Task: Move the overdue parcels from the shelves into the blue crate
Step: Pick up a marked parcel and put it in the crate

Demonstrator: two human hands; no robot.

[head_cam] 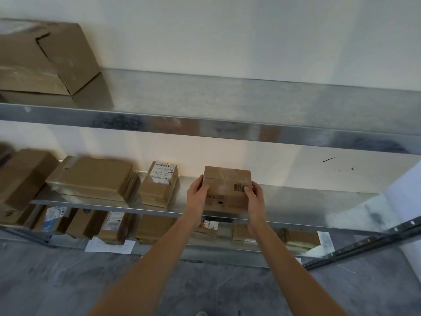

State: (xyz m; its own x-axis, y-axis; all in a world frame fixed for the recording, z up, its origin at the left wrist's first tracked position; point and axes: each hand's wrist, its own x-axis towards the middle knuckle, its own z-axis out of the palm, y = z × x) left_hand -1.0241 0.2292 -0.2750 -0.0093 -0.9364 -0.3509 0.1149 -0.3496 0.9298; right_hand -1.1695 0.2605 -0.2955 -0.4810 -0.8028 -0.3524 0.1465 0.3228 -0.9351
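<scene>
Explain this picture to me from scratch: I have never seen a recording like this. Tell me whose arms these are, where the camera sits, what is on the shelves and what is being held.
There is no machine here. One wide-angle camera sits on a person's head, looking forward and down, so the two bare arms reaching in from below are that person's own.

The left hand and the right hand grip a small brown cardboard parcel by its two sides, just above the front of the middle metal shelf. A barcode shows on its face.

On that shelf, further left, stands a labelled parcel, then flatter brown boxes. The top shelf carries one large box at the far left. The lowest shelf holds more parcels. No blue crate is in view.
</scene>
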